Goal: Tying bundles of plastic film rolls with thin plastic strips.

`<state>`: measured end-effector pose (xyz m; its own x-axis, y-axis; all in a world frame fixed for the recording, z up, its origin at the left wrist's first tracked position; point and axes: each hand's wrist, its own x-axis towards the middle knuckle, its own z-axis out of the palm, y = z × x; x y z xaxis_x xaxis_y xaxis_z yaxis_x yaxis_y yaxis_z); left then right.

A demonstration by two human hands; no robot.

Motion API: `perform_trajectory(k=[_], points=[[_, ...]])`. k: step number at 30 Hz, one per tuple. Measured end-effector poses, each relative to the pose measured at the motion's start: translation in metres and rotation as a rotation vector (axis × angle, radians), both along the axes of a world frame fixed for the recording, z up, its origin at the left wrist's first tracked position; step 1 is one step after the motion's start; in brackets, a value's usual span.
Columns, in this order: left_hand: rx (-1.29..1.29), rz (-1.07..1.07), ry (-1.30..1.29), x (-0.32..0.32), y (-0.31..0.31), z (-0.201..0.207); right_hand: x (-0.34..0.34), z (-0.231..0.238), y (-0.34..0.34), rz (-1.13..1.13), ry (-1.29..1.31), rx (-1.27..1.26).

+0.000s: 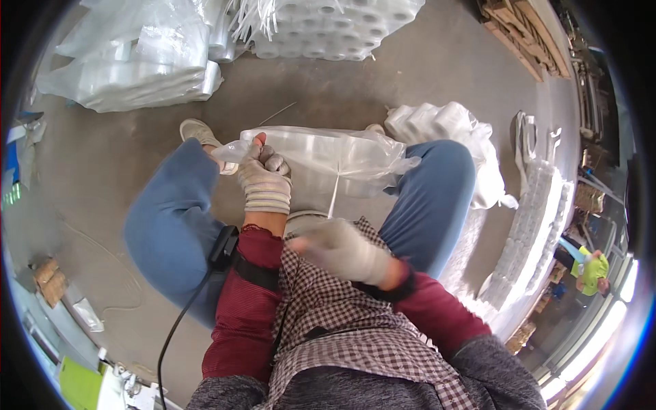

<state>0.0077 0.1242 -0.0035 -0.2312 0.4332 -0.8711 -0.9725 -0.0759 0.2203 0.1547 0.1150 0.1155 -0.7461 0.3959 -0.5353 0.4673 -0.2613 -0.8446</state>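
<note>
A clear plastic bag (307,147) of pale rolls lies crosswise between my knees, with a thin white strip (335,195) around its middle. My left hand (266,179), in a pale knit glove with bare fingertips, is closed at the bag's left end. Its thumb points up and the film bunches beside it. From the bag the strip runs taut toward my body and reaches my right hand (345,251). That gloved hand is blurred by motion in front of my checked apron, and looks closed around the strip's end.
Wrapped stacks of white rolls (328,31) and a large plastic-covered bundle (143,68) stand ahead. To the right are a white bagged bundle (454,133), long wrapped packs (529,225) and wooden pallets (523,34). A black cable (167,335) hangs by my left arm. A person (592,273) is far right.
</note>
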Motion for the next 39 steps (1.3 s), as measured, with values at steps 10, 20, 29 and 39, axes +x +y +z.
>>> perform_trajectory(k=[10, 20, 29, 39], points=[[0.098, -1.138, 0.338, -0.064, 0.024, 0.041, -0.100, -0.120, -0.030, -0.025, 0.391, 0.821], [0.291, -2.239, 1.741, -0.025, 0.018, 0.022, -0.098, -0.159, -0.051, 0.783, 0.358, 0.726], [0.159, -1.742, 1.789, 0.002, -0.001, -0.028, -0.094, -0.065, 0.135, 0.701, 0.439, 0.707], [0.439, -0.869, 1.110, -0.039, -0.032, -0.008, -0.095, -0.103, 0.169, 1.098, -0.072, 0.928]])
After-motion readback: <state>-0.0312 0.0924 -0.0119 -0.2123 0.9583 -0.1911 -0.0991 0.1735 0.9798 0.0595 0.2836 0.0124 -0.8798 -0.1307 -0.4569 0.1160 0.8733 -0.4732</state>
